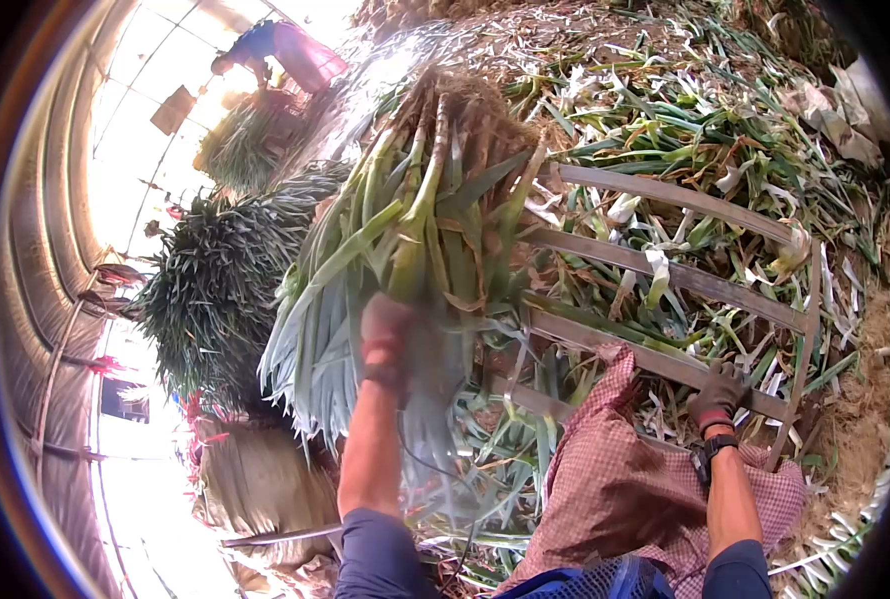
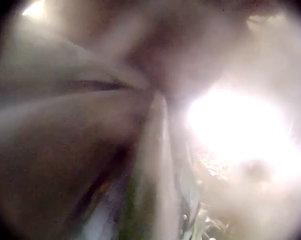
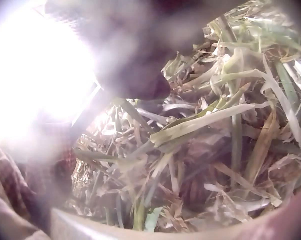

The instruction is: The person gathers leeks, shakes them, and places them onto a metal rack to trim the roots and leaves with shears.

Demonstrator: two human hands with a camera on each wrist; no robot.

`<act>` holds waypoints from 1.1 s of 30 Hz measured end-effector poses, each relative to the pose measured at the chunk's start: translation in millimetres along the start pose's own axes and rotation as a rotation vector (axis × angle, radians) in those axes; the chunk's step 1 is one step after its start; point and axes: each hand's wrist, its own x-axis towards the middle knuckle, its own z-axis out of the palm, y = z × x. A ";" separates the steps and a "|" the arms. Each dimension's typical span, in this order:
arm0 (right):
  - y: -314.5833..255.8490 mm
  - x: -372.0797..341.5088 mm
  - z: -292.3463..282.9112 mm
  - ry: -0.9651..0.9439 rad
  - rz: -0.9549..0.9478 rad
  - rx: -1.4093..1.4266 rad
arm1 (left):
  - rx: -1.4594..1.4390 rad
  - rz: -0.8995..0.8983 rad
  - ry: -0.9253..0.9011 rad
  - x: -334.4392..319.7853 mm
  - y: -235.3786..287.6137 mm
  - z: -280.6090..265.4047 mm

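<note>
My left hand (image 1: pixel 383 334), blurred, grips a big bunch of leeks (image 1: pixel 425 190) by its green leaves. The roots of the bunch point up and away, and its leaf tips hang down toward me. In the left wrist view, a pale leek stalk (image 2: pixel 158 160) runs very close to the camera. My gloved right hand (image 1: pixel 722 391) holds a slat of a low slatted frame (image 1: pixel 665 270) near its right end. In the right wrist view, the dark glove (image 3: pixel 135 65) sits above the trimmings, its fingertips partly hidden by blur and glare.
Leek trimmings (image 1: pixel 685 130) cover the ground under and beyond the frame. A checked cloth (image 1: pixel 625 479) drapes over the frame's near side. Stacked leeks (image 1: pixel 225 290) stand at left, beside a plastic-sheeted wall (image 1: pixel 45 250). Another person (image 1: pixel 280 55) bends over a leek pile (image 1: pixel 245 145) at far left.
</note>
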 end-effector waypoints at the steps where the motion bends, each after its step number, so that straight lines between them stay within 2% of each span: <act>1: 1.5 0.3 2.0 -0.003 0.002 -0.001 | 0.001 0.000 -0.003 -7.6 -5.4 14.0; 2: 3.8 2.5 4.9 -0.009 -0.015 0.007 | 0.176 0.040 0.064 -10.2 -18.2 35.7; 4: 6.9 6.1 13.2 0.001 -0.030 0.013 | 0.349 0.085 0.132 -34.6 -23.3 61.4; 7: 6.7 4.8 13.7 0.015 -0.035 0.017 | 0.142 0.098 0.049 -101.8 -25.7 97.1; 11: 9.1 6.6 22.8 0.040 -0.049 0.007 | 0.334 0.257 0.163 -172.0 -34.9 157.4; 13: 9.2 7.2 24.9 0.059 -0.052 0.026 | 0.249 0.280 -0.065 -209.7 -24.2 153.2; 16: 6.4 6.9 22.3 0.080 -0.045 0.045 | 0.193 0.305 -0.525 -259.3 -35.4 135.2; 17: 6.6 5.9 19.2 0.076 -0.038 0.043 | 0.217 0.306 -0.827 -256.3 -14.8 108.2; 18: 0.6 -0.5 0.9 -0.004 -0.022 0.001 | 0.236 0.300 -1.134 -249.0 11.0 71.7; 20: -4.3 -1.3 -5.0 -0.003 -0.016 -0.005 | -0.362 0.133 -1.332 -240.8 51.7 -1.4; 21: -4.1 -3.8 -2.9 0.001 -0.006 -0.007 | -0.451 0.105 -1.403 -219.0 74.6 -29.6; 22: 2.7 6.6 17.8 0.035 -0.008 0.030 | -0.586 0.171 -1.252 -200.7 81.0 -45.5; 23: 3.2 8.4 21.5 0.034 0.004 0.025 | -0.610 0.074 -0.966 -187.6 100.9 -57.7; 24: 4.2 9.6 22.4 0.005 0.010 0.006 | -0.668 0.192 -0.751 -154.0 87.8 -36.8; 26: -0.5 7.4 7.4 -0.081 0.026 -0.004 | -0.686 0.150 -0.351 -78.7 72.4 23.1; 27: -2.6 5.9 8.4 -0.085 0.033 -0.006 | -0.653 0.196 -0.279 -49.8 78.4 33.9; 28: 0.2 8.8 10.4 -0.064 0.024 -0.006 | -0.078 0.353 0.003 -0.2 72.8 62.2; 29: 2.0 7.8 11.0 -0.049 0.005 -0.011 | -0.084 0.358 -0.010 20.9 55.2 93.7; 30: 1.2 7.8 7.9 -0.070 0.008 -0.008 | 0.174 0.381 0.090 38.2 40.8 124.6; 32: 1.4 10.2 8.5 -0.067 0.020 -0.007 | 0.312 0.242 -0.050 45.3 48.0 153.7; 33: 0.9 9.2 9.2 -0.065 0.010 -0.007 | 0.358 0.196 -0.034 29.7 56.5 170.4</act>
